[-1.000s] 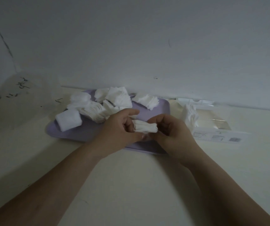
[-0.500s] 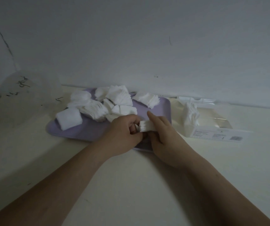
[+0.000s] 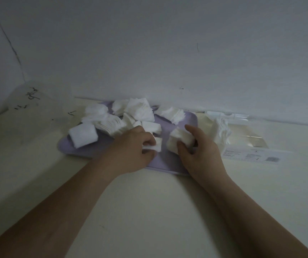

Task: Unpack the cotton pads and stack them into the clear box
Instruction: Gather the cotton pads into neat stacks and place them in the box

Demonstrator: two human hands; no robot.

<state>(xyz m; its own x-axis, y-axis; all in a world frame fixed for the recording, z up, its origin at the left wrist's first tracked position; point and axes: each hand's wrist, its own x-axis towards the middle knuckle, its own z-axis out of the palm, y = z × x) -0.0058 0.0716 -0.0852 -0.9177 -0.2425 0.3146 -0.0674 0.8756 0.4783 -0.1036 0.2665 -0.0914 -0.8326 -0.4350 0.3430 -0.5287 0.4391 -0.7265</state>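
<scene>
White square cotton pads [image 3: 140, 110] lie in loose heaps across a lilac tray [image 3: 101, 146] against the wall. My left hand [image 3: 132, 151] pinches a small bunch of pads [image 3: 157, 146] over the tray's front. My right hand [image 3: 199, 151] grips a thicker stack of pads [image 3: 179, 141] beside it, a small gap between the two bunches. The clear box [image 3: 242, 135] lies to the right of the tray with a few pads [image 3: 222, 129] standing at its left end.
A crumpled clear plastic wrapper with black print [image 3: 32, 101] lies at the left by the wall corner. The box's printed label [image 3: 251, 157] faces me. The cream tabletop [image 3: 149, 211] stretches toward me under both forearms.
The single stack held between both hands has been split: my left hand kept a small bunch, my right hand pulled the thicker part away to the right.
</scene>
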